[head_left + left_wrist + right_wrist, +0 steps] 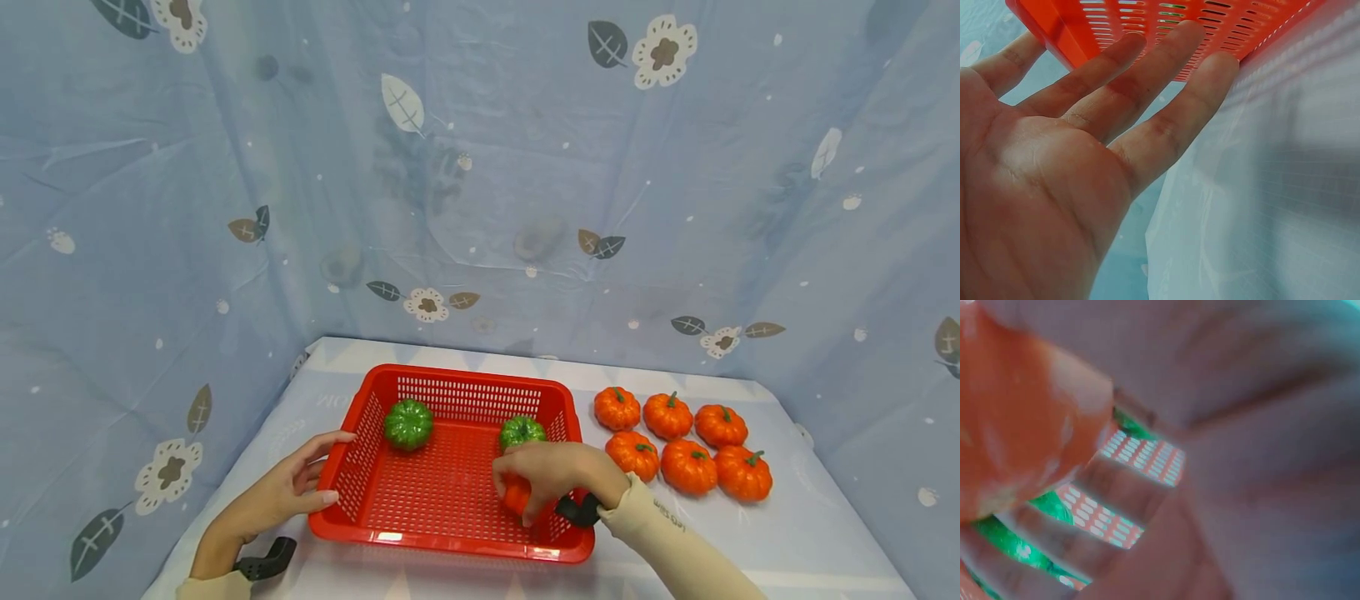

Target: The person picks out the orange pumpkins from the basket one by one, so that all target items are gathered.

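A red plastic basket (435, 542) with slotted walls stands on the table. My right hand (551, 471) reaches in over its right side, fingers curled around a small orange pumpkin (517, 495); the right wrist view shows this pumpkin (1029, 425) close up. Just beyond that hand a green pumpkin (522, 431) sits in the basket, partly hidden by it. Another green pumpkin (408, 424) lies in the back left corner. My left hand (288, 487) is at the basket's left side, its fingertips at the wall and rim; in the left wrist view the fingers (1166, 131) extend against the slotted wall.
Right of the basket, several orange pumpkins (688, 467) with green stems stand in two rows on the pale table cloth (810, 533). Behind the table and along both sides hangs a blue curtain (480, 208) with leaves and flowers.
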`<state>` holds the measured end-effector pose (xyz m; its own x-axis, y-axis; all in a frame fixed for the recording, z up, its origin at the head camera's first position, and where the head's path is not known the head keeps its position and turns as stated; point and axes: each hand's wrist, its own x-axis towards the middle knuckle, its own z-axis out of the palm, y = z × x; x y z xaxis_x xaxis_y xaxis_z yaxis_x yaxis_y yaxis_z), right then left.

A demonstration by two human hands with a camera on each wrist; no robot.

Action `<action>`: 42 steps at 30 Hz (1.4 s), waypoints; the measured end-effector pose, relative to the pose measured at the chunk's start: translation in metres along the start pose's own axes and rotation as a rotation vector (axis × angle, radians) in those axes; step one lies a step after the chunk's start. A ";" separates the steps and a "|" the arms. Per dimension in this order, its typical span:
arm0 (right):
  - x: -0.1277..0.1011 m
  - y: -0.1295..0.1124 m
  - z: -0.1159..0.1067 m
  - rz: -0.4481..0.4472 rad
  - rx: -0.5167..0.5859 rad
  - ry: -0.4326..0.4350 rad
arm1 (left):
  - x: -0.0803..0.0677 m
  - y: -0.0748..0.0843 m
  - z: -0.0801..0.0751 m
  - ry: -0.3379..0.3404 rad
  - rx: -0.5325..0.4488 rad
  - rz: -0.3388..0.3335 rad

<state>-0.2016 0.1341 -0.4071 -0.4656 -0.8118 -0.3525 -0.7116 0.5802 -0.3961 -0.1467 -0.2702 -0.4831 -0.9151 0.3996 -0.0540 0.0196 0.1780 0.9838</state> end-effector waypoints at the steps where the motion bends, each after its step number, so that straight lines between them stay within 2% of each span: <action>1: 0.000 0.000 0.000 0.009 0.008 0.008 | 0.000 0.000 0.000 -0.001 0.001 -0.002; 9: -0.011 0.005 -0.005 0.036 0.063 0.109 | 0.000 0.001 -0.002 -0.033 0.002 0.050; 16: -0.020 0.010 -0.007 0.016 0.073 0.274 | 0.000 0.000 -0.002 -0.027 -0.010 0.031; 24: -0.025 0.011 -0.008 -0.059 0.145 0.470 | 0.000 0.000 0.000 0.004 0.011 0.014; 32: -0.029 0.010 -0.008 -0.049 0.094 0.622 | -0.001 0.001 -0.001 -0.026 -0.011 0.035; 39: -0.034 0.014 -0.005 -0.019 0.174 0.719 | 0.001 0.000 -0.002 -0.017 -0.005 0.019; 42: -0.037 0.016 -0.003 0.000 0.175 0.744 | 0.001 -0.001 -0.002 -0.009 -0.003 0.011</action>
<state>-0.1972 0.1738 -0.3982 -0.7412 -0.6067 0.2874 -0.6471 0.5316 -0.5465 -0.1480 -0.2716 -0.4839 -0.9110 0.4100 -0.0446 0.0285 0.1704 0.9850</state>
